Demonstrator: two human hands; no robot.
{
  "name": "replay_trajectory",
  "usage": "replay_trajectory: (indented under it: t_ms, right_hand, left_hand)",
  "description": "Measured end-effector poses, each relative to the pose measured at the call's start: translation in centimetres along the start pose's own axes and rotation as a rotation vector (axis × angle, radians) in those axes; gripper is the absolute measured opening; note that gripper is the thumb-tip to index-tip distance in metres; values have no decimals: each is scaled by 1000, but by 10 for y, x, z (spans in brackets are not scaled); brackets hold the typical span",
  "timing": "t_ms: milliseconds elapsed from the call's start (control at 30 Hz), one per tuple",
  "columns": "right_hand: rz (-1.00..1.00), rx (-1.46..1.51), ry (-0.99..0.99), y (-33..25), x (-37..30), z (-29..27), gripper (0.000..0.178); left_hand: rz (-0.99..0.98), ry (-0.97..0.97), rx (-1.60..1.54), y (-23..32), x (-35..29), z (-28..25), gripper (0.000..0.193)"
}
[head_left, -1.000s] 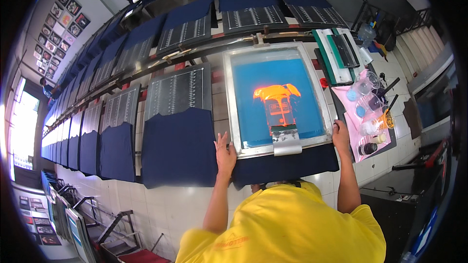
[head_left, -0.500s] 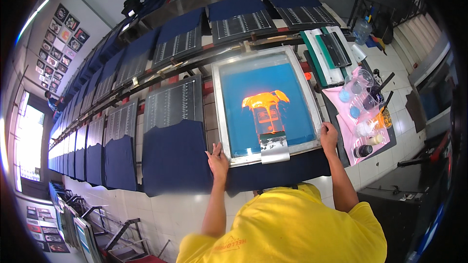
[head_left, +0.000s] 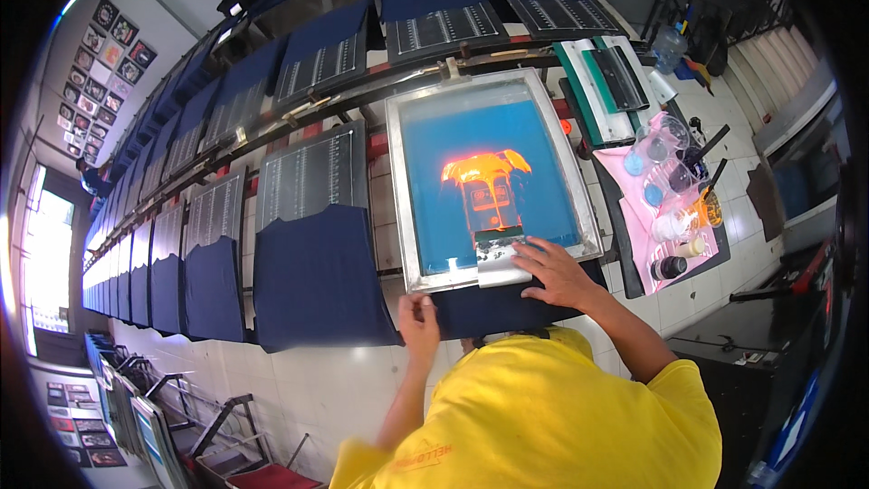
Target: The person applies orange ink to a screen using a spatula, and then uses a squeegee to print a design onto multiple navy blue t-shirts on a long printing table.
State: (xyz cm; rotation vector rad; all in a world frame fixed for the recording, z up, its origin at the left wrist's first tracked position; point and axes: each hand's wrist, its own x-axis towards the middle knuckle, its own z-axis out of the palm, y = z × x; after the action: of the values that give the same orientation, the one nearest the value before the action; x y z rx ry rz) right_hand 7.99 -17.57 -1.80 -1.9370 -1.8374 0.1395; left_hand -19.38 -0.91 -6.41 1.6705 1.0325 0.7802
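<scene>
The squeegee (head_left: pixel 499 264) is rested across the near rim of the screen frame (head_left: pixel 404 190) — presumably to keep its handle clear of the orange ink (head_left: pixel 489 166). The right hand's (head_left: pixel 557 276) grip is spread, unclosed, at the squeegee; the left hand's (head_left: pixel 419 324) is curled by the frame's near-left corner — contents cannot be told.

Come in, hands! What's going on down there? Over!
Right hand spread at silver squeegee; left hand curled near metal frame's lower-left corner. Squeegee on blue screen, orange ink just beyond. Right hand partly covering squeegee.
</scene>
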Motion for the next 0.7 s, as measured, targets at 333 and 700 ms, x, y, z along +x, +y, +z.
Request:
replay_trajectory:
  t_ms: [333, 700]
  right_hand:
    - [-33, -167, -73, 12, 55, -3, 46]
    - [131, 7, 168, 50, 100, -17, 36]
  left_hand:
    - [-787, -690, -708, 22, 5, 58, 45]
    - [-681, -686, -575, -5, 16, 79, 48]
